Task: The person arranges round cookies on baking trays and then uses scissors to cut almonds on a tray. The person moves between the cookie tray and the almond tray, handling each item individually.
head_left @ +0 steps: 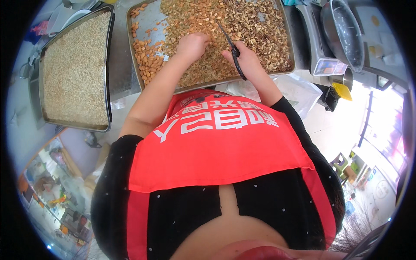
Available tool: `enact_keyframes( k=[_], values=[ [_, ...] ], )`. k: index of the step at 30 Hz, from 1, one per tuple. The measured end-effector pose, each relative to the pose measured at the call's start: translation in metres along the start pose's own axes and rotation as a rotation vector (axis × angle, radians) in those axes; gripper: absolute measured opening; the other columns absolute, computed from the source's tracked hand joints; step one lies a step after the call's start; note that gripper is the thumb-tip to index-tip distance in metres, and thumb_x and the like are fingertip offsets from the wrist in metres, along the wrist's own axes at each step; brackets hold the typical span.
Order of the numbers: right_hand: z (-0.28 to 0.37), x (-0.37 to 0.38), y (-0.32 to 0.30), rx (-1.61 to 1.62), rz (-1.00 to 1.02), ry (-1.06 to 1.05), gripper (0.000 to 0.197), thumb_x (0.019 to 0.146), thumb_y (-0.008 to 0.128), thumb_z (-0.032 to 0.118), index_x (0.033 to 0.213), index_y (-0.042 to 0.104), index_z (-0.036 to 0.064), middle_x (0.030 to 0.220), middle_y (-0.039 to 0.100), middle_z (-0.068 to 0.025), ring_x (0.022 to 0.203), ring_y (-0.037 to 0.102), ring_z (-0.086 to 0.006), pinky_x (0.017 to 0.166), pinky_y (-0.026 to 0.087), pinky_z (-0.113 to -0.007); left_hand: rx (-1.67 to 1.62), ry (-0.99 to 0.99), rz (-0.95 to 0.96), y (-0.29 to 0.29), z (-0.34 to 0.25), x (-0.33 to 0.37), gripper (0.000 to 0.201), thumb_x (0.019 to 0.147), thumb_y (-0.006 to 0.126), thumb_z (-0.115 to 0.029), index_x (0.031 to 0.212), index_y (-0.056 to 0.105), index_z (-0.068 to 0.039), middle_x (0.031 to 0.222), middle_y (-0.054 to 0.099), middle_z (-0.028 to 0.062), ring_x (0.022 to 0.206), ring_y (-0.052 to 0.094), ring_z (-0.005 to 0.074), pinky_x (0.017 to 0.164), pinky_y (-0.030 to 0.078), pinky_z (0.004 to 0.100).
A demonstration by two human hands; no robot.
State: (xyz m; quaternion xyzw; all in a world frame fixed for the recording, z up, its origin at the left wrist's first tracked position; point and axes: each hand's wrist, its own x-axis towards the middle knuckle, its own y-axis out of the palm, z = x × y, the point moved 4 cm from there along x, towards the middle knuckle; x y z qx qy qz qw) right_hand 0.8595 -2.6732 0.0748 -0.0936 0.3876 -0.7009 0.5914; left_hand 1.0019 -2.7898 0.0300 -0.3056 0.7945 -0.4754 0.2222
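Note:
A large metal tray (135, 69) lies in front of me, spread with almonds (149, 58), green seeds (184, 13) and chopped brown nut pieces (260, 30). Over the middle of it, my left hand (193, 47) is closed with its fingertips down among the almonds and seeds. What those fingers hold, if anything, is hidden. My right hand (246, 60) grips a pair of black-handled scissors (235, 54) just right of the middle. The blades point away from me, over the chopped nuts.
On the left stands another dark-rimmed tray (108, 86) full of pale oat flakes (76, 71). To the right are a kitchen scale (327, 65) and a large metal bowl (344, 34) tipped beside it. A clear plastic bag (301, 93) hangs below the tray's right corner.

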Motion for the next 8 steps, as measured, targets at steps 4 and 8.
enact_keyframes(
  k=[4,8],
  values=[
    [-0.002,-0.002,0.004,0.033,0.033,0.038,0.05,0.079,0.066,0.048,0.093,0.052,0.0027,0.071,0.06,-0.0157,0.07,0.06,-0.0316,0.064,0.046,-0.039,-0.143,-0.049,-0.08,0.006,0.008,-0.003,0.014,0.082,0.06,-0.021,0.088,0.067,-0.009,0.086,0.066,0.0102,0.077,0.063,0.029,0.069,0.05,0.0405],
    [0.003,-0.006,0.005,0.053,0.065,-0.052,0.056,0.075,0.068,0.053,0.094,0.053,0.0034,0.075,0.062,-0.0186,0.075,0.062,-0.0358,0.067,0.047,-0.042,-1.077,-0.536,-0.153,0.016,0.027,-0.009,0.021,0.089,0.059,-0.027,0.097,0.067,-0.009,0.092,0.067,0.0105,0.084,0.063,0.0263,0.075,0.048,0.0383]
  ],
)
